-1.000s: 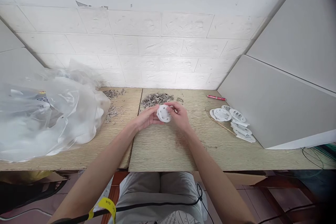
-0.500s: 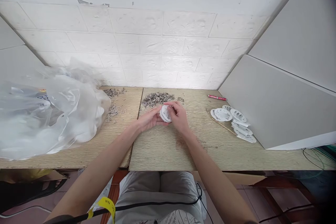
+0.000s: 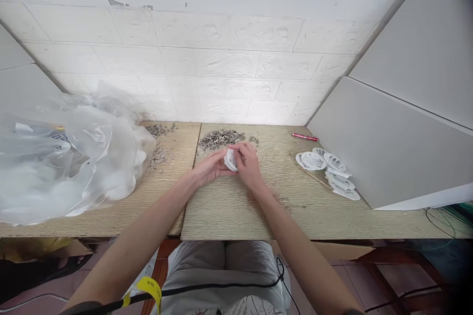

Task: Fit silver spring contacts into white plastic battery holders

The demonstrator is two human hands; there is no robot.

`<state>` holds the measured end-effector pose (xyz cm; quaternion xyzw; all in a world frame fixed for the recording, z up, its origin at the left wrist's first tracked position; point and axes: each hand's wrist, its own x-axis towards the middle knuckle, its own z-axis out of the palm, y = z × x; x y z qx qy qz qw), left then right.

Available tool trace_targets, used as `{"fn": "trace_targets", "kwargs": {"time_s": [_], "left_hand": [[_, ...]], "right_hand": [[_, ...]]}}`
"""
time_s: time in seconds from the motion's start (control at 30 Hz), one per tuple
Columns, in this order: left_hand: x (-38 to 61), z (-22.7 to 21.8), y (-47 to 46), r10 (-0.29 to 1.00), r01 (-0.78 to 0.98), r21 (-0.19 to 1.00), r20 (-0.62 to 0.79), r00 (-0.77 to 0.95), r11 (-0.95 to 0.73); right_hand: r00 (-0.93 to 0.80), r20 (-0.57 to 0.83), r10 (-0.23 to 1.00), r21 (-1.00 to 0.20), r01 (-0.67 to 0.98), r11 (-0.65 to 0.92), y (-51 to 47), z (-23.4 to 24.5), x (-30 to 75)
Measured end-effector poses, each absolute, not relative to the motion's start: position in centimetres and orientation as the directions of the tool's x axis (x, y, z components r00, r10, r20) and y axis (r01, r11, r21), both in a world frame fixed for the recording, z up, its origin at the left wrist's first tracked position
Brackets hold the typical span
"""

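Between my hands, above the middle of the table, is a small white round disc (image 3: 229, 160), perhaps more than one stacked. My left hand (image 3: 210, 168) grips its left edge, thumb on top and fingers beneath. From the right, the bent fingers of my right hand (image 3: 248, 163) press on the disc's face and cover part of it. Whether a small piece is pinched in them is hidden. Just beyond my hands lies a heap of small grey metal-looking pieces (image 3: 221, 140). To the right, several white discs with dark marks (image 3: 313, 160) overlap on the table.
A large clear plastic bag (image 3: 92, 157) of white items fills the left side. More small grey pieces (image 3: 158, 156) lie beside it. A red pen (image 3: 305, 137) and a thin stick (image 3: 314, 176) lie at the right, near a grey panel (image 3: 399, 157). A black cable (image 3: 221, 286) crosses my lap.
The fingers of my right hand have shifted slightly on the disc, and the disc looks a little more tilted. My left hand keeps its hold.
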<state>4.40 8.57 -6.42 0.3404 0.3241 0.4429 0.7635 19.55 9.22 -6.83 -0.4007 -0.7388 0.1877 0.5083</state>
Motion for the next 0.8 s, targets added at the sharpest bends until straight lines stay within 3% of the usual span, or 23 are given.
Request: {"fn": "trace_targets", "kwargs": {"time_s": [0.63,0.7,0.8], "left_hand": [[4.6,-6.3,8.7,0.884,-0.484,0.776,-0.194,0.426,0.404],[4.6,-6.3,8.9,0.880,-0.492,0.759,-0.222,0.420,0.427],[4.5,-6.4,9.1,0.859,-0.497,0.730,-0.246,0.449,0.469]], "right_hand": [[-0.415,0.546,0.728,-0.538,0.492,0.684,9.4,-7.2,19.0],[-0.390,0.564,0.728,-0.556,0.472,0.684,9.4,-7.0,18.9],[-0.213,0.609,0.764,-0.618,0.476,0.626,9.6,-5.8,20.5]]}}
